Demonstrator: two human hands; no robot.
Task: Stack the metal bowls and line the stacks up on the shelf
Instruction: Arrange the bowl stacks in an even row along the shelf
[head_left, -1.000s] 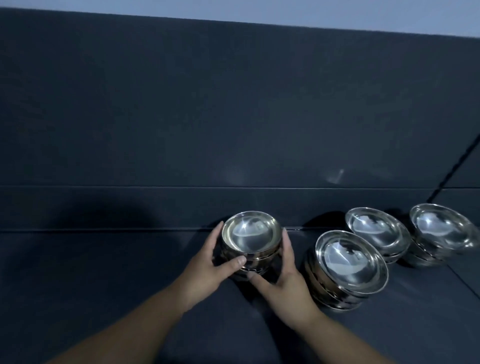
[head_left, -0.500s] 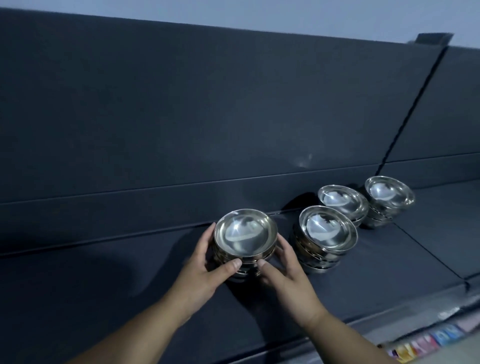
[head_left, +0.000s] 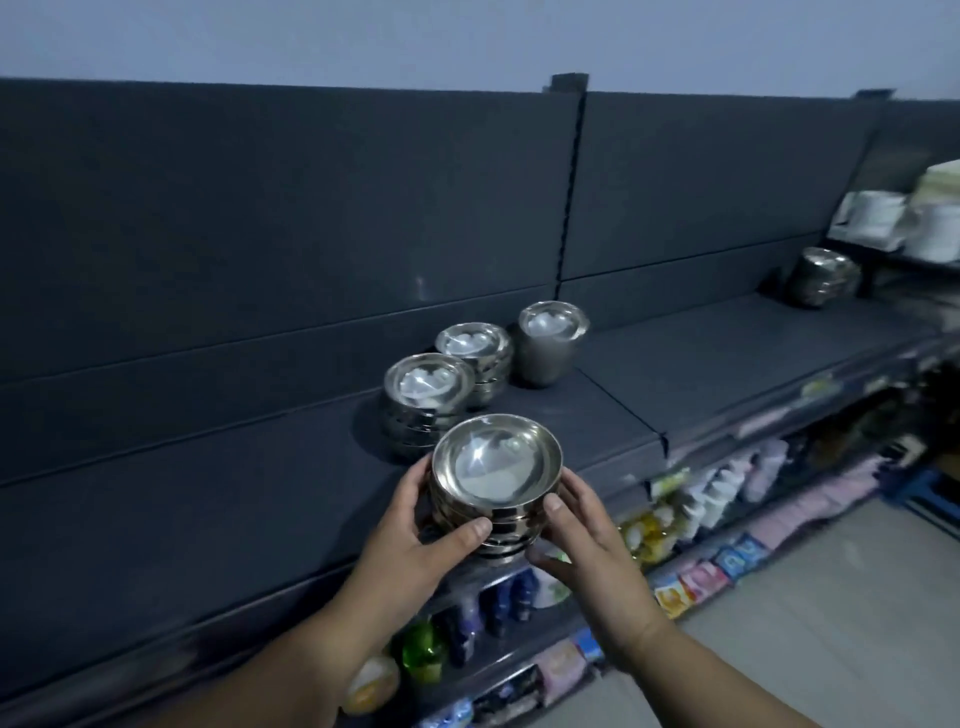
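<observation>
Head view: dark shelf (head_left: 218, 499) against a grey back panel (head_left: 291, 208). Left hand (head_left: 410, 530) and right hand (head_left: 587, 535) clasp a stack of metal bowls (head_left: 496, 483) at the shelf's front edge; three stacks (head_left: 470, 348) stand behind, packaged goods (head_left: 691, 509) below.

The scene is dimly lit, in a bluish cast. Glare is thrown off the bowl stack (head_left: 496, 478) between the hands; goods right of them are blurred.

5 bowl stacks (head_left: 496, 483) (head_left: 427, 400) (head_left: 474, 358) (head_left: 551, 343) (head_left: 823, 275), 2 hands (head_left: 415, 540) (head_left: 587, 540)
</observation>
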